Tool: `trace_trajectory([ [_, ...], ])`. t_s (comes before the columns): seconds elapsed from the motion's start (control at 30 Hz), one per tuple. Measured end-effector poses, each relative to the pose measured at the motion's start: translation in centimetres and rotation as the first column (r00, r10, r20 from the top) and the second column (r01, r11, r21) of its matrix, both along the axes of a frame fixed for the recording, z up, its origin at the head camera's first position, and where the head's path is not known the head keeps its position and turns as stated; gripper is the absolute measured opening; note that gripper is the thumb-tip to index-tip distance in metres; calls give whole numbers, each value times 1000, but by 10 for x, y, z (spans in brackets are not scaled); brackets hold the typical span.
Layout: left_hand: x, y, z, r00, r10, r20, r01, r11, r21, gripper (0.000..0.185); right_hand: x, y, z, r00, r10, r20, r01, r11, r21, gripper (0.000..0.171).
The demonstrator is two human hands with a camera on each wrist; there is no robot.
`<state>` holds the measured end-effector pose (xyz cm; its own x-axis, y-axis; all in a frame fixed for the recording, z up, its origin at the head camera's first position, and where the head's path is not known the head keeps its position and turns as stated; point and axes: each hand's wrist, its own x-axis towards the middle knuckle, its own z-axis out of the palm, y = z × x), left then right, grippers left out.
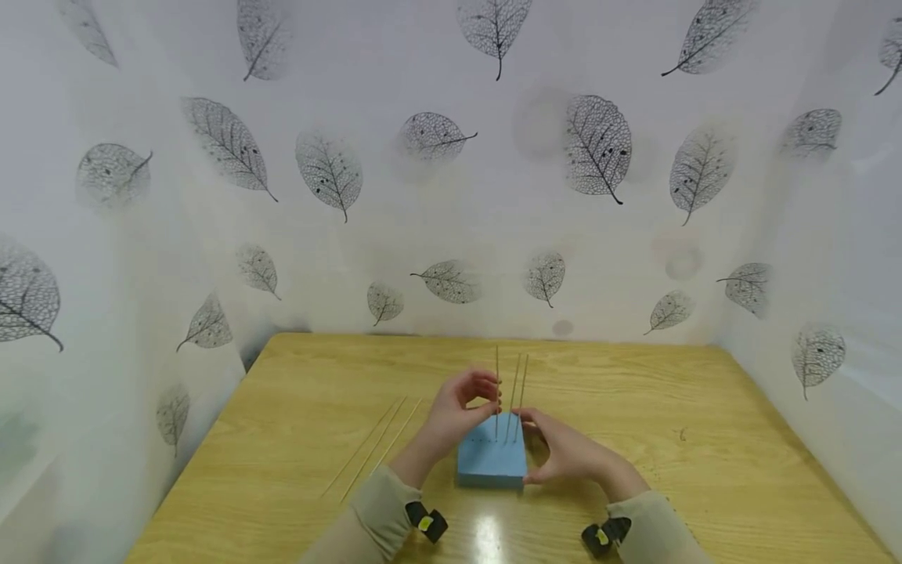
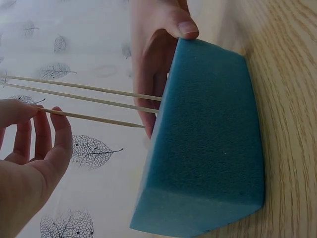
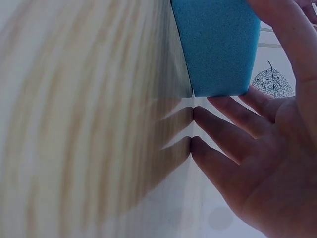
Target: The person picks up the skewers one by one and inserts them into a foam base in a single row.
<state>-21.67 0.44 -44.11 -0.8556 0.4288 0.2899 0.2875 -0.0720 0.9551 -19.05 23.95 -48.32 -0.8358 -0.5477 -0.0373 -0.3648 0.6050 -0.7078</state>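
Note:
My left hand (image 1: 454, 411) pinches a thin wooden skewer (image 2: 104, 120) between thumb and fingertips, over a blue foam block (image 1: 491, 468). The skewer is held nearly upright, its pointed lower tip right at the block's top face in the left wrist view. Two more skewers (image 1: 523, 388) stand in the block just to the right, leaning slightly. A row of small dark holes runs across the top, left of the held skewer. My right hand (image 1: 574, 456) grips the block's right side, thumb at the near corner and fingers toward the far one; its lower fingertips touch the table.
Several loose skewers (image 1: 376, 446) lie side by side on the wooden table (image 1: 282, 439), left of the block. Small dark specks (image 1: 680, 434) show on the tabletop at right. A white curtain (image 1: 451, 211) printed with leaves surrounds the back and sides.

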Motion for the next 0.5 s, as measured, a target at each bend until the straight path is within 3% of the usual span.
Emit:
trace_trajectory([
  [0.27, 0, 2, -4, 1000, 14, 27, -14, 1000, -11, 29, 1, -1, 1, 1000, -14, 4, 14, 1000, 4, 102],
  [0.5, -1, 2, -11, 999, -27, 28, 28, 999, -30, 31, 1, 0, 1, 1000, -8, -2, 8, 1000, 11, 102],
])
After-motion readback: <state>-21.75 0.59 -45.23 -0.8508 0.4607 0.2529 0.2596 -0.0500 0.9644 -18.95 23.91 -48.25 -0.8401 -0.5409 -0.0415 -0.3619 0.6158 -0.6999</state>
